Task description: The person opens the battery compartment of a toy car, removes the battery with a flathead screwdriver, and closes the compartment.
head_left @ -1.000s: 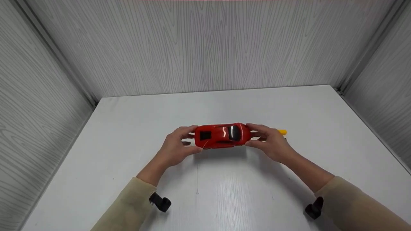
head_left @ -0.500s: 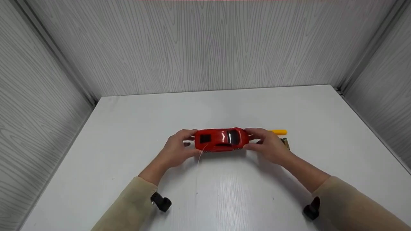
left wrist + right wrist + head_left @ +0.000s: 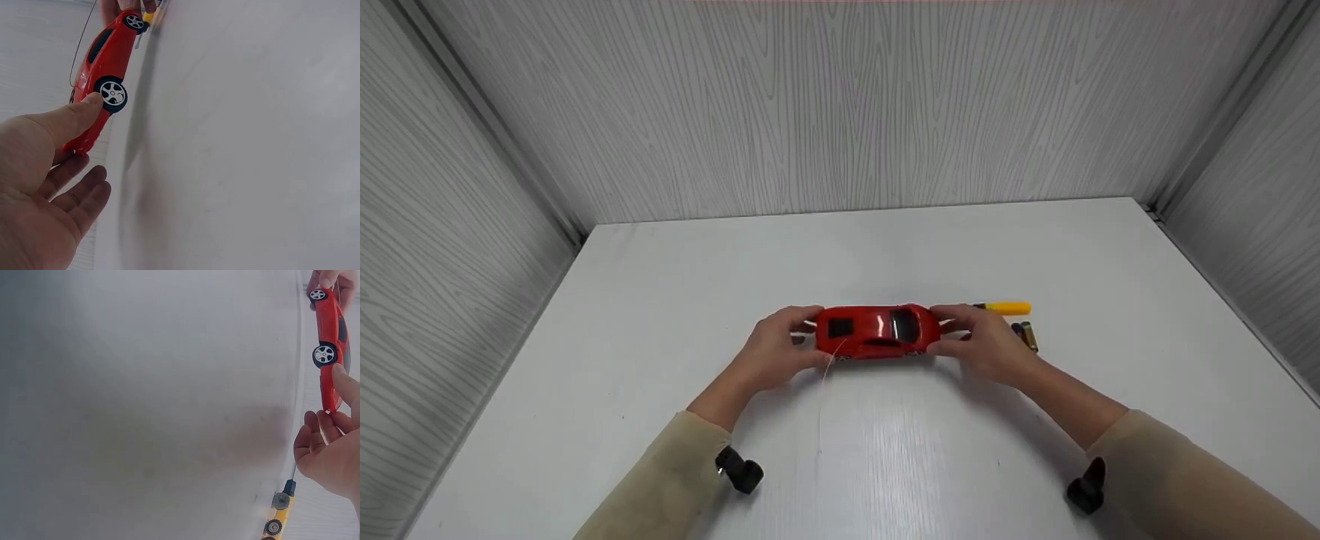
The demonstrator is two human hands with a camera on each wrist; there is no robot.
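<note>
Car axis: the red toy car lies with its long axis running 9 to 3 o'clock, roof up, windscreen toward 3.
Car place: mid-bench, wheels at the surface.
Left hand: grip grasping the 9 o'clock end, thumb by a wheel.
Right hand: grip grasping the 3 o'clock end.
Beyond right hand: yellow screwdriver and batteries.

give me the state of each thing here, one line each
toy car: upright, wheels at the table, held at both ends
left hand: grips the car's left end, thumb by a wheel
right hand: grips the car's right end
screwdriver: lying flat on the table, untouched
batteries: lying loose beside the screwdriver
table: bears all of these
</note>
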